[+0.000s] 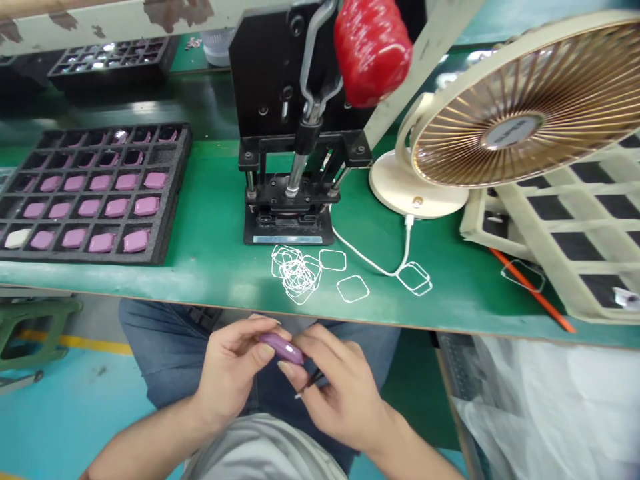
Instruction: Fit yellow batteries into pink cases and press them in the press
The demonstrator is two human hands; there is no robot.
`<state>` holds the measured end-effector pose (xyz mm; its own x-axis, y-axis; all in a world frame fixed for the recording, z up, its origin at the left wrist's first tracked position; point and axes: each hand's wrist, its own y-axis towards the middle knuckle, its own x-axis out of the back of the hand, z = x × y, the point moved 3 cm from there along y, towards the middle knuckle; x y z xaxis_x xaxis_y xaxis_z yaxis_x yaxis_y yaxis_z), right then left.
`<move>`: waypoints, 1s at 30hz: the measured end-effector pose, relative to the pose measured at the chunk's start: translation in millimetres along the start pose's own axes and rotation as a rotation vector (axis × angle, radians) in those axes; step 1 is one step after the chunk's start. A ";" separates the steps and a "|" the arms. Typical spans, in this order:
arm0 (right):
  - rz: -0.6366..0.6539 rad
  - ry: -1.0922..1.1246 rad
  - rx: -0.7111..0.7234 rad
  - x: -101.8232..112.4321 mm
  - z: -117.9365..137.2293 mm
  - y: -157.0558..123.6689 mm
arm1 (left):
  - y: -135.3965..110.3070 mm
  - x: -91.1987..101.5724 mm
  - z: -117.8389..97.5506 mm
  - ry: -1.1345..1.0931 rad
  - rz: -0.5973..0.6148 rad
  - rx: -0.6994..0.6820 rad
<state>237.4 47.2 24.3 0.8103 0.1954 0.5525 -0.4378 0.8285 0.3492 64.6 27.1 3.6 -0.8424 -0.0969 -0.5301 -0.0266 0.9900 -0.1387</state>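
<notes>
A small purple watch case (281,348) is held edge-on above my lap, just off the table's front edge. My left hand (233,363) grips its left end between thumb and fingers. At its right end my right hand (337,380) pinches it with thumb and fingertips. A thin dark tool (311,385) with a light tip pokes out from the right hand; its kind cannot be made out. Nearest on the table lies a tangled heap of thin white rounded-square frames (300,275), with a few single white frames (353,289) to its right.
A black hand press (287,223) with a red-wrapped handle (373,50) stands behind the heap. At the left is a foam tray (173,193) of purple cases. A fan (417,193) with a white cable, an orange stick (535,291) and a pale tray (533,257) are at the right.
</notes>
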 end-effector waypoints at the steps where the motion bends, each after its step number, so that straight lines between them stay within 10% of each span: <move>1: 0.029 0.002 0.028 0.0 -0.5 0.3 | 0.9 0.5 0.1 -0.004 0.015 0.000; 7: -0.007 0.116 0.059 -3.3 -0.9 -3.5 | 0.5 -0.2 -0.8 0.072 0.093 -0.073; 14: 0.220 1.166 -0.820 -18.0 -12.6 -8.9 | 14.3 1.8 -32.7 0.830 0.324 -0.451; 19: 0.366 1.246 -0.963 -24.3 -9.2 -11.0 | 17.9 0.1 -50.5 1.026 0.580 -0.746; 22: 0.339 0.901 -0.743 1.8 -3.0 2.7 | 25.0 -1.8 -60.6 1.037 0.509 -0.718; 30: -0.494 -0.440 0.427 136.3 51.0 133.0 | 109.8 -15.5 -84.6 1.131 0.338 -0.673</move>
<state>269.8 157.3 184.7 0.7603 -0.4430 0.4751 -0.2508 0.4745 0.8437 29.2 146.0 67.4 -0.8284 -0.0267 0.5595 0.2866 0.8380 0.4643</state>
